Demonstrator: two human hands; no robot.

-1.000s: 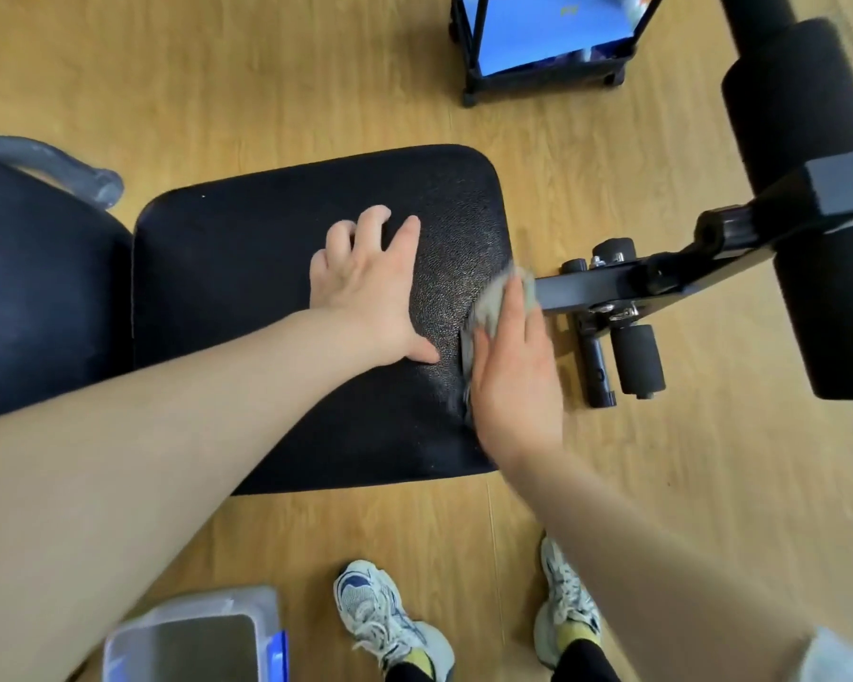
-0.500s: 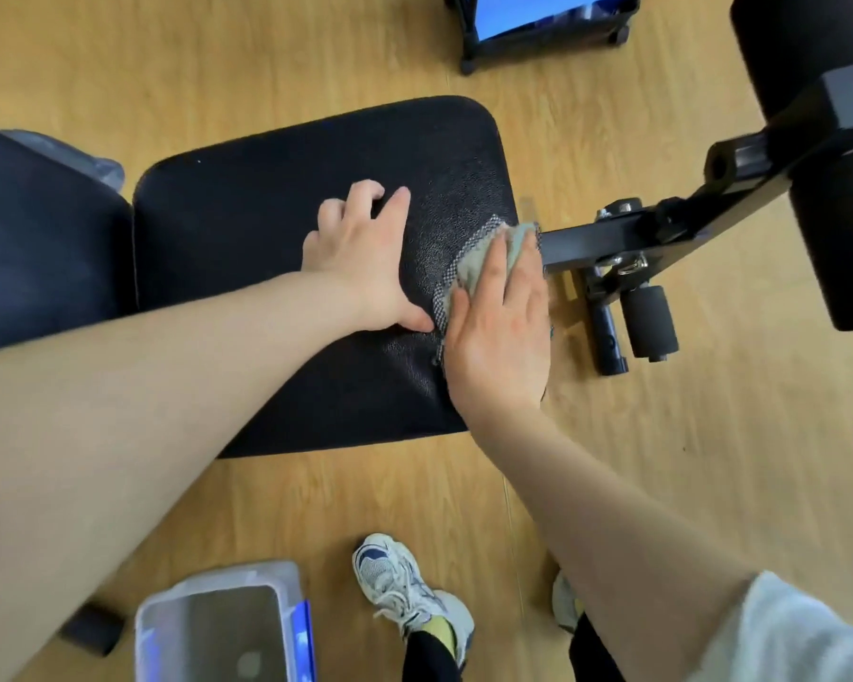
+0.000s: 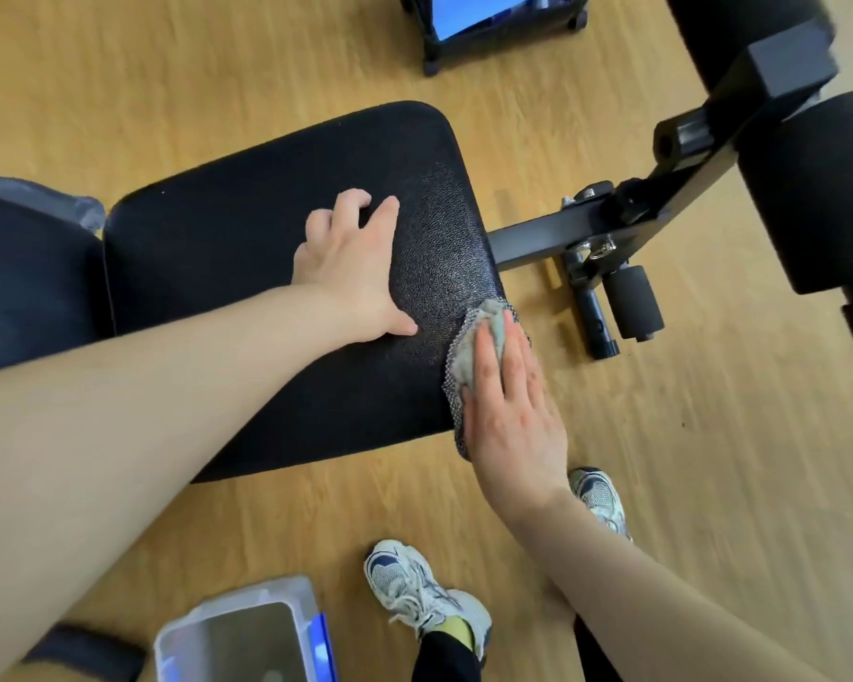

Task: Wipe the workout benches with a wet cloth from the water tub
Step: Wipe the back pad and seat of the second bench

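Observation:
A black padded bench seat (image 3: 247, 268) fills the middle of the view, with the backrest pad (image 3: 25, 273) at the left. My left hand (image 3: 350, 268) lies flat on the seat, fingers spread. My right hand (image 3: 510, 406) presses a grey checked cloth (image 3: 469, 347) against the seat's right edge near its front corner. The pad surface near the cloth looks glossy and wet. The clear water tub (image 3: 242, 632) stands on the floor at the bottom left.
The bench's black steel frame (image 3: 538, 238) and foam leg rollers (image 3: 808, 189) extend to the right. A black cart with blue contents (image 3: 493, 22) stands at the top. My two sneakers (image 3: 414, 588) are on the wooden floor below the seat.
My right hand has slid the cloth along the seat's right edge toward me, from beside the frame bar to the front corner. My left hand stays planted on the seat.

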